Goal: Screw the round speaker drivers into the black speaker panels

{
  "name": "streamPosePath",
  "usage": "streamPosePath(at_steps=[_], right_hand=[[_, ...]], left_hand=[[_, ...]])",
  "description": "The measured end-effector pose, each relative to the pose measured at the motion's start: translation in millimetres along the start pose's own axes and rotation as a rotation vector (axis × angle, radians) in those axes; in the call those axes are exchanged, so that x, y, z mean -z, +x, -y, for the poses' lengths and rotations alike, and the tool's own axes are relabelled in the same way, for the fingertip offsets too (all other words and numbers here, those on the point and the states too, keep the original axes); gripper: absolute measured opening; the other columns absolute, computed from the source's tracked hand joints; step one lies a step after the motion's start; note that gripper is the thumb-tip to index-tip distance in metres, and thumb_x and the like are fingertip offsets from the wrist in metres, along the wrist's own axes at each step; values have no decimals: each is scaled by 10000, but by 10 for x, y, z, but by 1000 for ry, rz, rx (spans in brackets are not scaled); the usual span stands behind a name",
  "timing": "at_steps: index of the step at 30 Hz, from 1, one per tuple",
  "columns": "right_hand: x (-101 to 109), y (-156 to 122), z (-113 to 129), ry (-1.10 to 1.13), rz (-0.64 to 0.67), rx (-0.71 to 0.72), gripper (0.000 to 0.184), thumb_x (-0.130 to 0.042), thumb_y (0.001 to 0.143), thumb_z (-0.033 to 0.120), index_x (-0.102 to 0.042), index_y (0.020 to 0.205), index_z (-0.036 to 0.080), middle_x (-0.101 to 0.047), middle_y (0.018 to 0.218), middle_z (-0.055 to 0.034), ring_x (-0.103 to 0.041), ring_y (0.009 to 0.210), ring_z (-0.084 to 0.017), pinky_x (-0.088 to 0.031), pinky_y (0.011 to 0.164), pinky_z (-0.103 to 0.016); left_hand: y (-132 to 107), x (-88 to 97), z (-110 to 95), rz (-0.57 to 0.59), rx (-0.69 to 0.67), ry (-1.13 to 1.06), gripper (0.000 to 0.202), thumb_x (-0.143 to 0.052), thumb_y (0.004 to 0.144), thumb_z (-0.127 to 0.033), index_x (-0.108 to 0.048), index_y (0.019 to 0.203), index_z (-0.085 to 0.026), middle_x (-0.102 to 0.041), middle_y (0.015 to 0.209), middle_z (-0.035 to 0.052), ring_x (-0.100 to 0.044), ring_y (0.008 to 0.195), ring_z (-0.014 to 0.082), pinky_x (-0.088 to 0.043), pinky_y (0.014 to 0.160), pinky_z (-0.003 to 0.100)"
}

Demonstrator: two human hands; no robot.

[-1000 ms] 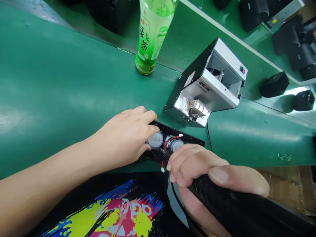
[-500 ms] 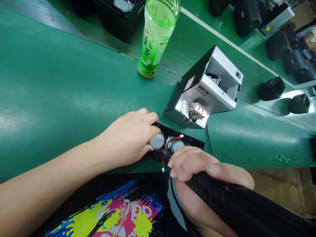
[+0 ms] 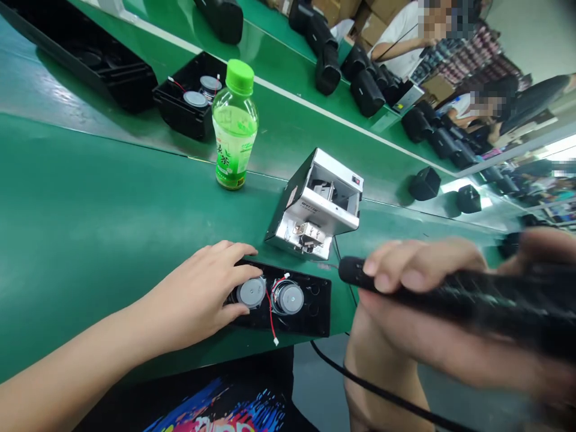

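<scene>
A black speaker panel [image 3: 310, 303] lies flat on the green bench, with two round silver speaker drivers [image 3: 288, 298] and a red wire on it. My left hand [image 3: 204, 288] rests on the panel's left end, fingers curled around the left driver. My right hand [image 3: 418, 312] is raised above the bench's near edge, wrapped around a black electric screwdriver [image 3: 472, 294] whose tip points left, just right of the panel. A black cable [image 3: 382, 393] trails below it.
A silver screw feeder box [image 3: 315, 207] stands just behind the panel. A green tea bottle [image 3: 234, 126] is further back left. Black speaker housings [image 3: 189, 105] and several small black speakers [image 3: 425, 183] sit on the conveyor behind. Other people sit at the far right.
My right hand has lifted the screwdriver up and to the right, off the panel. The view has tilted up, showing the conveyor and people. My left hand stays on the panel.
</scene>
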State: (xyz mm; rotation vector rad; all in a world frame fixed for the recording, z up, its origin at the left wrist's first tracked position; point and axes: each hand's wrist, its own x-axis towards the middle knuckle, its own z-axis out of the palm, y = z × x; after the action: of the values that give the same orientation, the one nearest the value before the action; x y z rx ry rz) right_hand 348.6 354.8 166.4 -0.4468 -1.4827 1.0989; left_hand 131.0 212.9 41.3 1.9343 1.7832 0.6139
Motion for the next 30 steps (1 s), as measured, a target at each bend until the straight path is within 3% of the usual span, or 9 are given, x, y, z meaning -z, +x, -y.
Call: streamPosePath(at_steps=[3,6,8,10,14,22,26,30], right_hand=[[-187,194,-243,56,-35,98,601,-659,936,862,-815,1052,293,-696,608,44,-595,441,-185,-518,416,-360],[-313,210,-456,75,28,27,628,-708,888,893,-795,965,276,-689,587,57,-623,443,-173,-539,436,-334],[-308,197,-558,94,63,36,665,-702,866,921,-786,1016,278,-702,598,64,-609,425,-171,-532,411,-326],[-256,205,-632,79,80,114,753,-578,902,966,-769,1090,261,-688,588,69,-570,376,-167,-502,353,-319],[-173,276,-690,-7,73,125,881,-300,970,984,-711,1154,228,-643,542,77,-542,310,-171,-498,305,-322],[-209,302,-664,-32,22,68,907,-299,949,1006,-708,1150,222,-645,520,69,-526,298,-168,-485,295,-308],[-222,255,-674,-20,98,143,886,-312,947,1005,-721,1092,232,-643,545,65,-535,319,-163,-492,315,-307],[-251,233,-690,-17,88,181,869,-297,985,963,-725,1106,216,-645,561,58,-540,330,-154,-493,321,-298]], left_hand=[[-140,-45,45,-132,55,-198,553,-805,979,-515,-661,1504,-421,-505,1757,57,-597,1538,397,-596,1220,637],[-337,-110,81,-244,161,-349,863,-798,961,-664,-422,1708,-452,-406,1835,59,-503,1638,402,-514,1322,635],[-452,-180,123,-237,191,-372,1100,-842,889,-740,-270,1782,-446,-398,1846,83,-472,1658,434,-459,1351,686],[-524,-271,183,-204,184,-368,1232,-880,830,-770,-200,1804,-446,-413,1841,102,-485,1646,457,-458,1343,709],[-543,-440,305,-228,170,-372,1293,-904,790,-789,-191,1810,-438,-456,1816,127,-506,1630,462,-483,1329,679],[-511,-496,316,-225,160,-375,1345,-898,752,-841,-190,1806,-399,-443,1814,163,-469,1648,460,-455,1336,669],[-505,-489,290,-226,165,-355,1335,-876,758,-863,-188,1803,-396,-449,1813,160,-469,1652,450,-468,1327,658],[-495,-506,319,-226,144,-339,1339,-886,760,-848,-197,1807,-379,-460,1808,166,-490,1637,453,-485,1314,650]])
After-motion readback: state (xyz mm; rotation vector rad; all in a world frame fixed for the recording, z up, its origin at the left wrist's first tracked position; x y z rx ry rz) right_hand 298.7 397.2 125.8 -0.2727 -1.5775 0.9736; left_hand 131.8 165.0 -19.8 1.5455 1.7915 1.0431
